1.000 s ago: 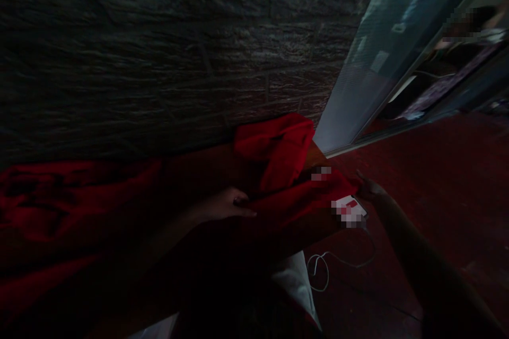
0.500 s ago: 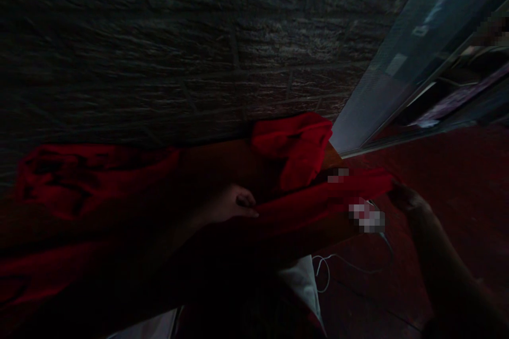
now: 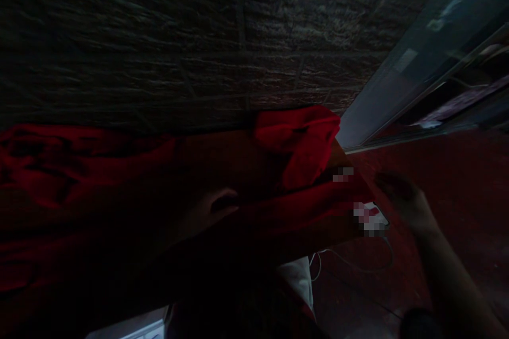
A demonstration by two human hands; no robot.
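A long red cloth (image 3: pixel 294 211) lies stretched along the dark wooden table (image 3: pixel 210 143) and reaches its right end. Beside the cloth's left part is my left hand (image 3: pixel 217 206), thumb and fingers parted, holding nothing. My right hand (image 3: pixel 403 201) hovers just past the table's right end, apart from the cloth, its fingers stretched out and dimly lit. Behind the strip sits a bunched red cloth (image 3: pixel 306 143). Another crumpled red cloth (image 3: pixel 79 161) lies at the back left.
A rough block wall (image 3: pixel 199 37) rises behind the table. On the right, a pale door frame (image 3: pixel 382 85) stands by the red floor (image 3: pixel 449 196). A white object (image 3: pixel 369 217), partly blurred out, is at the table's right end, with a pale cable (image 3: pixel 358 267) below. More red cloth (image 3: pixel 24 270) lies front left.
My right hand has let go of the red cloth's right end, which has dropped onto the table's end. The left hand's thumb and fingers have parted and come away from the cloth.
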